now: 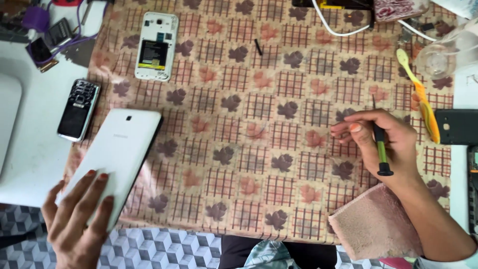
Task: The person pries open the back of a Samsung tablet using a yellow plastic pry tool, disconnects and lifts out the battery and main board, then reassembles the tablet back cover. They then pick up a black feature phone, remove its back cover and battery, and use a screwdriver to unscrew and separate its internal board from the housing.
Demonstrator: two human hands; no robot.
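Observation:
My left hand lies flat with spread fingers on the near end of a white tablet, which rests face down and tilted at the left of a leaf-patterned cloth. My right hand is closed around a small green and black screwdriver, tip pointing away from me, at the right of the cloth. A white phone with its back cover off lies at the far left of the cloth, its battery showing.
A black keypad phone lies on the white table left of the tablet. A pink towel sits by my right wrist. A yellow toothbrush, a clear glass, a dark phone part, cables and small parts line the far and right edges.

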